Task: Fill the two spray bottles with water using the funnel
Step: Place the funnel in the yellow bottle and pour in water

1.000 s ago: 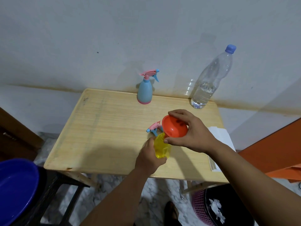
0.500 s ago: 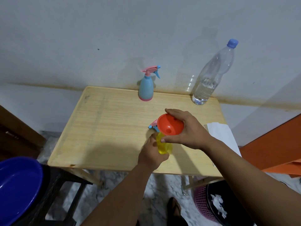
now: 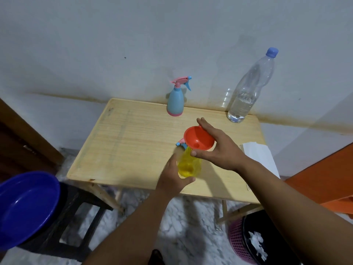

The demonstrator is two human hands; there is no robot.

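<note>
A yellow spray bottle [image 3: 189, 165] stands near the front edge of the wooden table [image 3: 129, 142]. My left hand [image 3: 172, 177] curls round its lower body. An orange funnel [image 3: 198, 138] sits in the bottle's neck, and my right hand [image 3: 219, 148] holds its rim between thumb and fingers. The bottle's pink and blue spray head [image 3: 181, 143] lies on the table just behind the funnel. A blue spray bottle [image 3: 175, 101] with its pink trigger on stands at the back by the wall. A clear water bottle [image 3: 248, 90] with a blue cap, about a third full, stands at the back right.
A white folded paper [image 3: 257, 155] lies at the table's right edge. A blue basin [image 3: 24, 207] rests on a black stool at the lower left. A pink bin [image 3: 254, 243] with a black liner stands on the floor at the lower right. An orange surface [image 3: 324, 178] is at the right.
The funnel has been tipped upright and lowered into the yellow bottle's neck. My left hand has slid a little lower on the bottle. The view has shifted slightly.
</note>
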